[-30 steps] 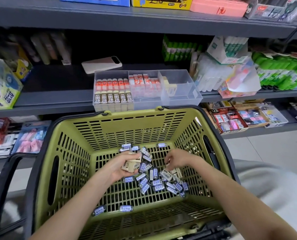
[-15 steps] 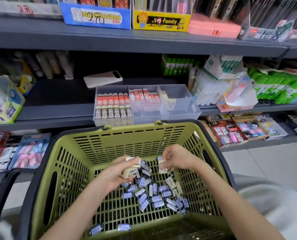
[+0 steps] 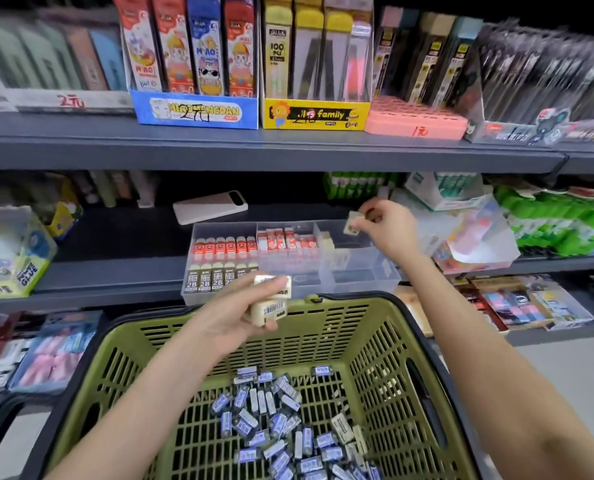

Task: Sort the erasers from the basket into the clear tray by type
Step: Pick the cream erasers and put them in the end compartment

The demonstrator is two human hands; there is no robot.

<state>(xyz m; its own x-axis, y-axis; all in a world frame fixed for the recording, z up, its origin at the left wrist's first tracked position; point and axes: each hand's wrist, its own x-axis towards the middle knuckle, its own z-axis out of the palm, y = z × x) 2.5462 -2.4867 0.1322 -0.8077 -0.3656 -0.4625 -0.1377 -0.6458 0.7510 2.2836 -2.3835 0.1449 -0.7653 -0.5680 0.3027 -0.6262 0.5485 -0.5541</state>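
Aloft, left hand [image 3: 233, 315], right hand [image 3: 389, 233], each gripping erasers [image 3: 270, 308]

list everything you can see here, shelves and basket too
basket: one, olive green, bottom centre
blue-sleeved erasers: many, blue, basket floor
clear tray: one, transparent, middle shelf
red-sleeved erasers: one row, red, tray's left compartment, back
2B erasers: one row, black-sleeved, same compartment, front
red-and-white erasers: several, tray's middle compartment
power bank: one, white, behind the tray
display boxes: three, blue, yellow, pink, top shelf
left hand: holds a few cream erasers above the basket
right hand: pinches one cream eraser over the tray's right compartment
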